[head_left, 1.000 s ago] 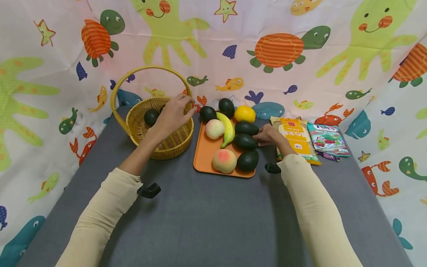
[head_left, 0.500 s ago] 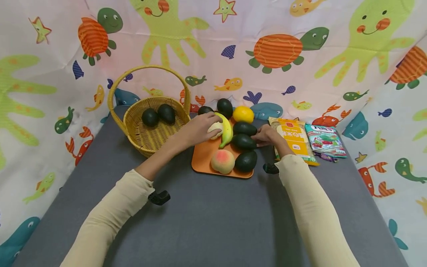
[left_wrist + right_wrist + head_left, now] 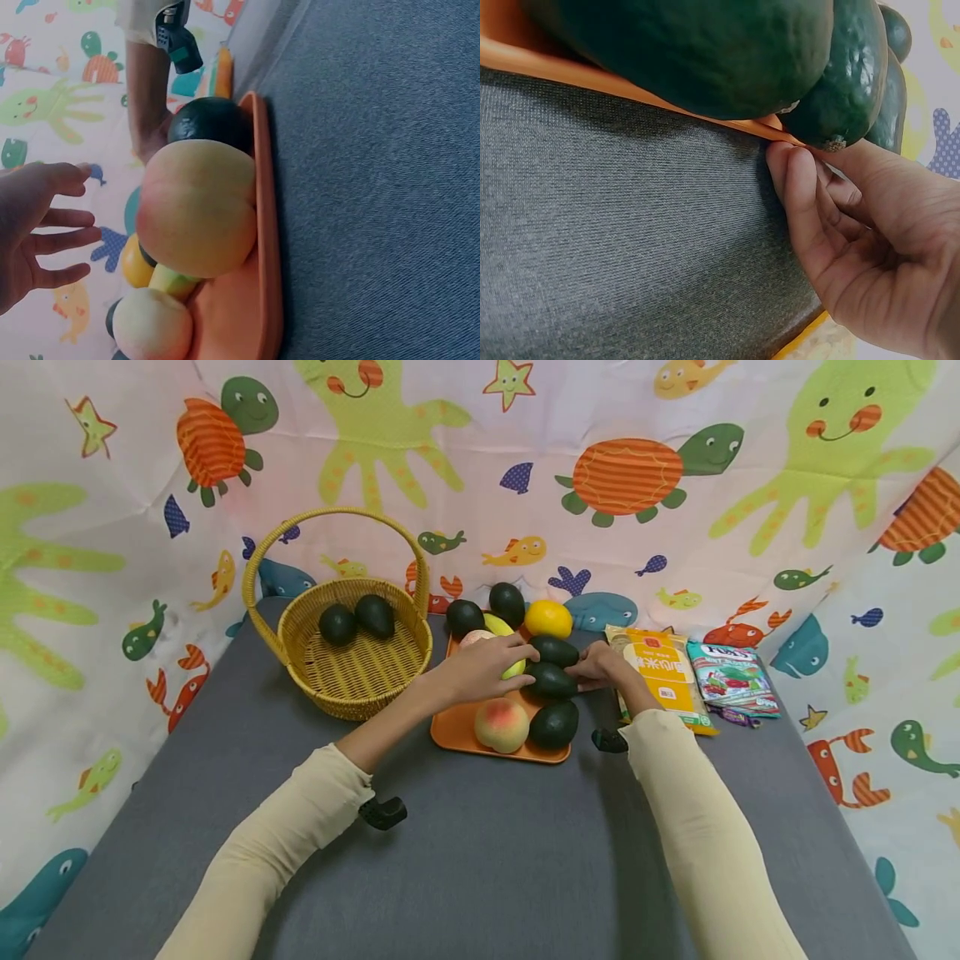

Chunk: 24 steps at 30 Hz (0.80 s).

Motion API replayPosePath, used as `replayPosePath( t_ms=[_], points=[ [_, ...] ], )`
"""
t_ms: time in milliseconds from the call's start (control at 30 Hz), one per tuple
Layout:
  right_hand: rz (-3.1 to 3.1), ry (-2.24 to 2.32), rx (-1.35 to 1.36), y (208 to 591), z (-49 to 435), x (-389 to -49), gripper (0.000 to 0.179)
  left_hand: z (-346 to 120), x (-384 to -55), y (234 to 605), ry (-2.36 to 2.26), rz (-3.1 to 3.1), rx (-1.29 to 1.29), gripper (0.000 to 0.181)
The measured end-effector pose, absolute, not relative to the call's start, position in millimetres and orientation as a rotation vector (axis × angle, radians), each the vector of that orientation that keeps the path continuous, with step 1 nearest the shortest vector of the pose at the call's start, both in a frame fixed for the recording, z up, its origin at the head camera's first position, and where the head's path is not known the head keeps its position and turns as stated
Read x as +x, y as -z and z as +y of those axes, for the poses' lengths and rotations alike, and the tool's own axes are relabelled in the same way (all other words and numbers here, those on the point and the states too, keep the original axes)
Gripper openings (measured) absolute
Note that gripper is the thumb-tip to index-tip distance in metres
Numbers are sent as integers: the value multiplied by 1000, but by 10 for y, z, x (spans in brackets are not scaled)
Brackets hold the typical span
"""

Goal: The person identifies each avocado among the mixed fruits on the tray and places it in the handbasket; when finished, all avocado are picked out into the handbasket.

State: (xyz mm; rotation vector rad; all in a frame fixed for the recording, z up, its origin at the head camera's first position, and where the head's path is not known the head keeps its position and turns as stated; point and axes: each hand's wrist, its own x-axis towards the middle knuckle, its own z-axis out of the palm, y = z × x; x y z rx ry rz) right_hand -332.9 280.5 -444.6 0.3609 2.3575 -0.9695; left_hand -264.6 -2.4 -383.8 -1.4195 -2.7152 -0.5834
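Observation:
My left hand (image 3: 483, 668) hovers over the orange tray (image 3: 457, 733), its fingertips close to two dark green avocados (image 3: 553, 682). In the left wrist view its fingers are spread and hold nothing. At the tray's right side my right hand (image 3: 598, 667) pinches the rim beside those avocados; the right wrist view shows its bent fingers (image 3: 801, 184) at the edge. A large peach (image 3: 501, 725) and another avocado (image 3: 554, 725) sit at the tray's front. Behind my left hand are a partly hidden banana (image 3: 498, 625), a pale peach (image 3: 153, 324) and a yellow fruit (image 3: 548, 619).
A yellow wicker basket (image 3: 341, 703) with a tall handle stands left of the tray, with two avocados (image 3: 374, 616) inside. Two more avocados (image 3: 507, 603) lie at the tray's back. On the right lie a yellow food packet (image 3: 660, 668) and a teal packet (image 3: 731, 681).
My left hand has moved right from above the basket, over the pale peach and banana, to the avocados. The right hand has stayed at the tray's edge.

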Motion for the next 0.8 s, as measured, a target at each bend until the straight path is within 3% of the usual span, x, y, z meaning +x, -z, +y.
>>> replayPosePath(
  t_ms=[533,800],
  points=[
    [2349,966,387,4435,2791,-3317,36,51,-2567,3940,643,-2723,-1531,38],
    [2361,968,382,4462,2795,-3340,31,96,-2535,3953,625,-2734,-1528,41]
  ],
)
